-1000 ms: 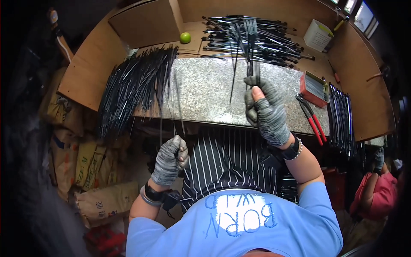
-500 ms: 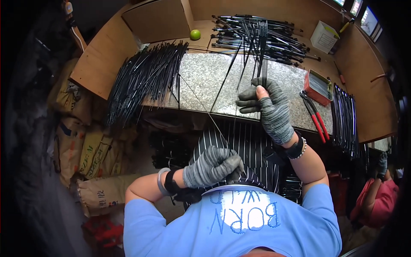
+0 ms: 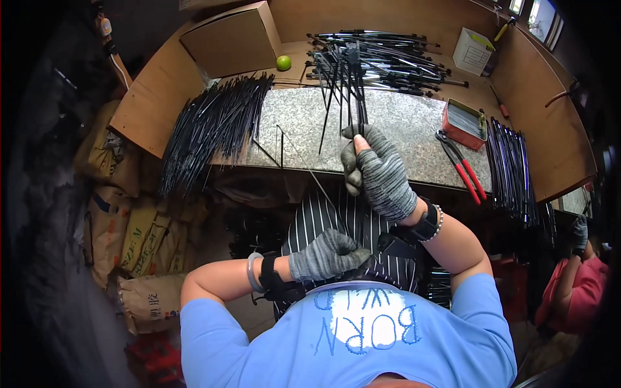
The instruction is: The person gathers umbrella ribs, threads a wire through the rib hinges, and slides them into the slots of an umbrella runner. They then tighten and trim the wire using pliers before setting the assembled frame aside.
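Thin black rods (image 3: 343, 84), a fanned bunch, stand over the granite worktop (image 3: 401, 129) in the head view, their lower ends clenched in the gloved right hand (image 3: 378, 171). The gloved left hand (image 3: 326, 254), close to the chest, pinches a thin wire (image 3: 310, 174) running up toward the worktop. Judged from this, keeping the wire taut and the bunch firmly gripped helps. Red-handled pliers (image 3: 462, 165) lie nearby.

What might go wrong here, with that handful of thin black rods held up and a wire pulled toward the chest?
The right hand grips a splayed bunch of black rods; some might slip out and scatter. The thin wire drawn back by the left hand could perhaps spring loose or snag the striped apron. The heap of rods overhanging the counter edge may slide off.
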{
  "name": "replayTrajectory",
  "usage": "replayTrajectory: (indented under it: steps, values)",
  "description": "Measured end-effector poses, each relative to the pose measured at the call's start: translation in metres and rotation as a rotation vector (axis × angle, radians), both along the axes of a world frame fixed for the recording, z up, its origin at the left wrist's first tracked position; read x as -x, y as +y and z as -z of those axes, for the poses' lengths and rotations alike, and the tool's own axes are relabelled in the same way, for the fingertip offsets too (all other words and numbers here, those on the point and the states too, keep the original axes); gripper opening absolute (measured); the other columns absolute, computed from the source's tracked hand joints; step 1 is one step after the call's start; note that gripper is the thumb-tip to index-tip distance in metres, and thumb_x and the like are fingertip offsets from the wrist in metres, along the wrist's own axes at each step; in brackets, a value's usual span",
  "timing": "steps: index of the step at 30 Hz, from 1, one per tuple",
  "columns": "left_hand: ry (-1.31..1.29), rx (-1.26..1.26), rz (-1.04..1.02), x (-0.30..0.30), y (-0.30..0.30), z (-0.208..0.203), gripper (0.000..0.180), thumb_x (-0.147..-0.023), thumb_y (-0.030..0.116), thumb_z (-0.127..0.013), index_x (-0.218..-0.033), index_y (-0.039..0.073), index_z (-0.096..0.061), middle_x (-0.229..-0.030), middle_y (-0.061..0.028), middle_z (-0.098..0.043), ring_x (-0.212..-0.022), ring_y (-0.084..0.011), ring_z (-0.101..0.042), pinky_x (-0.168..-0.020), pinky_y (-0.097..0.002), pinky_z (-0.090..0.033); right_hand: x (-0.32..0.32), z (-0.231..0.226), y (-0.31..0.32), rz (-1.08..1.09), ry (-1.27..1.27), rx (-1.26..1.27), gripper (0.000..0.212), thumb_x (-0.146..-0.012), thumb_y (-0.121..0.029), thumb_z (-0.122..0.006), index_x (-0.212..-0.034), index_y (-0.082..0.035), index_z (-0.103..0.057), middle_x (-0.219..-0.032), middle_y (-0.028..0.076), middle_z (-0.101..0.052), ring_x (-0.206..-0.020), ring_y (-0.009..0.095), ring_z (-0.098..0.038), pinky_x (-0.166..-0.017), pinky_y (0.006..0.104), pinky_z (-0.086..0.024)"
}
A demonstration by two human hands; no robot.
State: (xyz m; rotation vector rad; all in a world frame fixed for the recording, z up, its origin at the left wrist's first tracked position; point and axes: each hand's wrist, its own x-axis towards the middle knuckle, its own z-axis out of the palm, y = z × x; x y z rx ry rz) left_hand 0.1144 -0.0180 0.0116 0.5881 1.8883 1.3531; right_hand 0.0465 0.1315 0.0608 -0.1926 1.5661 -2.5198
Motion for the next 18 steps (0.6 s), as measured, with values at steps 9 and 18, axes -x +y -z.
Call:
replayTrajectory:
  steps: [9, 18]
  values:
    - [-0.038, 0.036, 0.01, -0.041, -0.079, -0.057, 0.024, -0.081, 0.017, -0.052, -0.067, 0.003, -0.064, -0.057, -0.0052, -0.061, -0.051, -0.0094, -0.056, -0.047, -0.0226, -0.043, 0.014, -0.002, 0.044, 0.059, 0.03, 0.061, 0.022, -0.093, -0.02, -0.038, -0.108, -0.005, -0.045, -0.066, 0.0, -0.045, -0.044, 0.004, -0.038, -0.037, 0.0175, -0.032]
    - [0.133, -0.154, 0.212, -0.086, -0.074, -0.143, 0.014, -0.079, 0.015, -0.061, -0.074, 0.003, -0.065, -0.059, -0.0071, -0.06, -0.047, -0.0132, -0.055, -0.045, -0.0233, -0.043, -0.013, -0.012, 0.044, 0.067, 0.014, -0.061, 0.027, -0.093, -0.022, -0.04, -0.111, -0.003, -0.044, -0.071, 0.001, -0.049, -0.047, 0.004, -0.043, -0.04, 0.0174, -0.038]
